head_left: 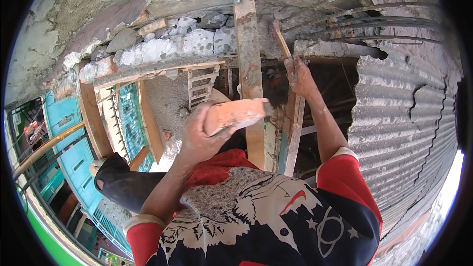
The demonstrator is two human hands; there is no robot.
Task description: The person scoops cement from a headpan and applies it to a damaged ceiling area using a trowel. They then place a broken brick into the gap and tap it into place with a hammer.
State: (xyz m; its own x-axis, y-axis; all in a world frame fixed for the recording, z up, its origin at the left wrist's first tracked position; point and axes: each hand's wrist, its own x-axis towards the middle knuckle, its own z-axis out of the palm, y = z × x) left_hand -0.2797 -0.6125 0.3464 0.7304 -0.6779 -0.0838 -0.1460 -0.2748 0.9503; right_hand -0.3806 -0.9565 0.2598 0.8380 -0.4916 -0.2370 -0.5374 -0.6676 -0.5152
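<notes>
My left hand (pixel 196 135) grips an orange brick (pixel 235 115), fingers wrapped round its left end. The brick is held in front of my chest, slightly tilted, with a pale mortar-like patch on its lower face. Its right end is blurred by motion. Farther up and to the right, my right hand (pixel 299 76) is closed round the wooden handle of a hammer (pixel 282 42). The hammer's reddish head is smeared and lies close to the rough wall. An upright wooden plank (pixel 249 44), spotted with mortar, stands between the two hands and passes behind the brick.
A broken masonry ledge (pixel 167 48) with loose rubble crosses ahead. Bare steel bars (pixel 389 21) stick out at upper right, above corrugated roofing sheets (pixel 394 113). A wooden ladder (pixel 201 86) and turquoise panels (pixel 74 143) show lower left. A dark opening (pixel 325 98) lies below my right hand.
</notes>
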